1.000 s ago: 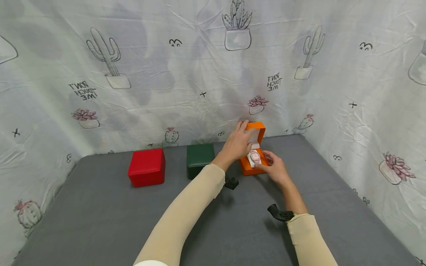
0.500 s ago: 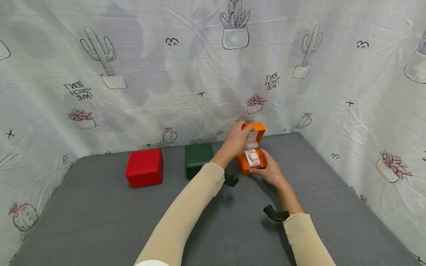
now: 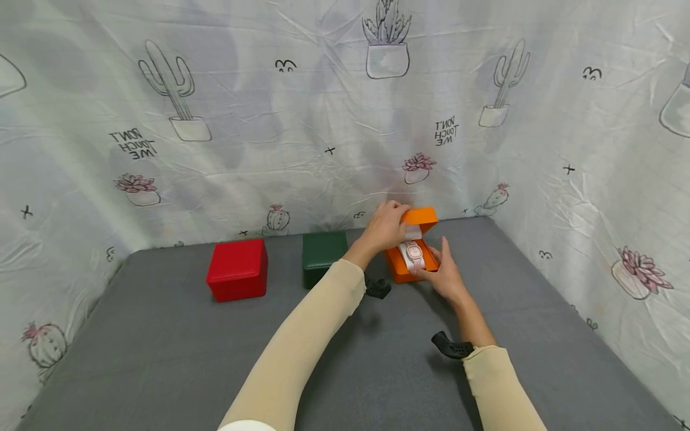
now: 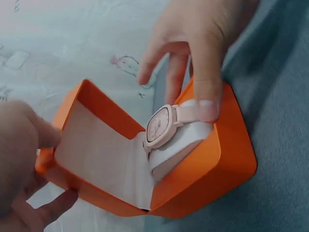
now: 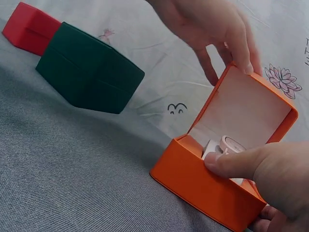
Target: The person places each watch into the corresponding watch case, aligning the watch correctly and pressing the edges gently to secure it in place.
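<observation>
An orange watch box (image 3: 395,263) stands on the grey table near the back cloth, its lid (image 3: 423,218) raised at a slant. Inside, a pale pink watch (image 4: 159,126) is wrapped round a white cushion (image 4: 181,145). My left hand (image 3: 384,226) pinches the lid's upper edge, thumb on the inner side, as the right wrist view shows. At the base, my right hand (image 3: 446,276) holds the box from the right. Its thumb (image 4: 208,96) presses on the strap at the front rim, while other fingers lie along the far side.
Left of the orange box stands a closed green box (image 3: 324,251), partly behind my left forearm. Farther left is a closed red box (image 3: 237,270). A cactus-print cloth (image 3: 323,120) hangs right behind the grey tabletop (image 3: 162,359).
The lid has tilted farther forward and down over the base, with my left hand moving along with it. My right hand stays at the base, one finger now lifted.
</observation>
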Demonstrator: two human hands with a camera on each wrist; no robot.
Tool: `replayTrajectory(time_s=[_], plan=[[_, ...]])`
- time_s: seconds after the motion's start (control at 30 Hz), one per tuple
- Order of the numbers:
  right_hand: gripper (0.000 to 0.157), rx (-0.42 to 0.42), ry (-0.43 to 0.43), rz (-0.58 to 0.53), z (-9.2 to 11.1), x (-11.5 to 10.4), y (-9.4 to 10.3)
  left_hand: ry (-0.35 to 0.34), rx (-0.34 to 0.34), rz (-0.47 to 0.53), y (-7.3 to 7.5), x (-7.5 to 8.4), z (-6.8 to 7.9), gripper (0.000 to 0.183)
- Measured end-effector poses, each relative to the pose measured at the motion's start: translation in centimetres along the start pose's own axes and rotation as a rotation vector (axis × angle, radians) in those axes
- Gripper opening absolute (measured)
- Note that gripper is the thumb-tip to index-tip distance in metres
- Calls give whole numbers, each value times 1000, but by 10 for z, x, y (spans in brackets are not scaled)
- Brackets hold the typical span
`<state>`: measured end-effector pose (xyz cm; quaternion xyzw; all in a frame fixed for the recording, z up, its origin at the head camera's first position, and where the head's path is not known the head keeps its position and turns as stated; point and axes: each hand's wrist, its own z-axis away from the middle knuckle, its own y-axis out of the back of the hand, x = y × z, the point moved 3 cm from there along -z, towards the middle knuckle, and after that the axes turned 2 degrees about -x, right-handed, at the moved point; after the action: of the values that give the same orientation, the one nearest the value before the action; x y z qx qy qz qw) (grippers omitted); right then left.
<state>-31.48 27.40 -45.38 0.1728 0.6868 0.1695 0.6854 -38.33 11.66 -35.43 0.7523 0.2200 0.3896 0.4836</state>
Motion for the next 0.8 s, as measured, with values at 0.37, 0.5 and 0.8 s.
replayTrajectory(time_s=[0.37,0.5,0.8], plan=[[113,-3,-15,-2,-2,-1,-1,27,-94,169,-5,-5,2,39],[112,1,-17,8,-3,-1,-1,-38,-123,72,-6,-2,3,42],[111,3,13,17,-1,-3,-1,-175,-186,-113,-13,3,10,52]])
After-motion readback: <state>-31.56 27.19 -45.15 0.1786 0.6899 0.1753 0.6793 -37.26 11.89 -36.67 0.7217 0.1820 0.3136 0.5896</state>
